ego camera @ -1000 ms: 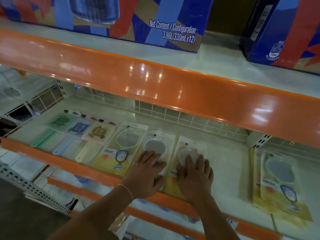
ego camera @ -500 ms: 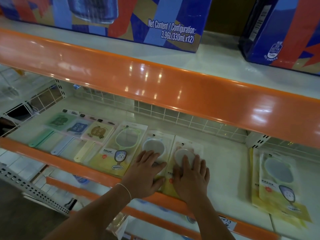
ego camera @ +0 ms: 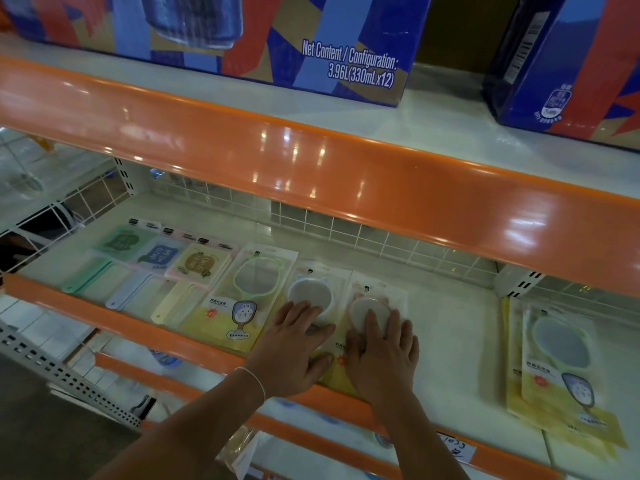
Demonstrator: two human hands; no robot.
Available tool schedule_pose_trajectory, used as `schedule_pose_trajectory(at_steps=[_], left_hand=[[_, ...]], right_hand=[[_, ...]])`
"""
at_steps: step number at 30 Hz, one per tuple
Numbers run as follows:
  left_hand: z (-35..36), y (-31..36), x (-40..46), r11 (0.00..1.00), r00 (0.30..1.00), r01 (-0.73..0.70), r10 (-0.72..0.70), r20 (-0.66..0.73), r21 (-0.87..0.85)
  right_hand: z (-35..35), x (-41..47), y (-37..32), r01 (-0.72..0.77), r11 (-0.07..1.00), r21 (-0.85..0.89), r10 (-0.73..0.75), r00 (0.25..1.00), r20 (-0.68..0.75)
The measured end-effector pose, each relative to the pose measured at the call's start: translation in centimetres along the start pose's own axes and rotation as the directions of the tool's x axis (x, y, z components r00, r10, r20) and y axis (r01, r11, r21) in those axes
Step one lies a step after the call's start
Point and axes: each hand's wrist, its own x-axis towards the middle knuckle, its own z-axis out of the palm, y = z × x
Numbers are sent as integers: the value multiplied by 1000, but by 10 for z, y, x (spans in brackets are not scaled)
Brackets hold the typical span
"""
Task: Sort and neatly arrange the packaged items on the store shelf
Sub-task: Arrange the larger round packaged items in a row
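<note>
Hands unmoved, flat on mirror packs

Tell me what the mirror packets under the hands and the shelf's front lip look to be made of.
Mirror packets: thin clear plastic film over printed card, judging by the soft sheen and the mirrors showing through. Shelf lip: glossy orange, with sharp light reflections; painted metal or plastic, I cannot tell which.

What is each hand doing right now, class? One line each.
Left hand: open, flat on the blue mirror packet, gripping nothing.
Right hand: open, flat on the pink mirror packet, gripping nothing.
</note>
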Motion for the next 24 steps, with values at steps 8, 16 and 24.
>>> schedule_pose_trajectory(at_steps=[8,16,24], left_hand=[[-3,1,0,1000,1000,2,-2,4,-18],[-14,6,6,996,999,32,-35,-42,-89],[-41,89,73,969,990,-133,120,-71,-206]], right_hand=[[-5,-1,1,7,1000,16,-7,1000,11],[-25,-6,15,-68,991,120,71,997,-26],[-71,-13,75,-256,947,195,293,938,-186]])
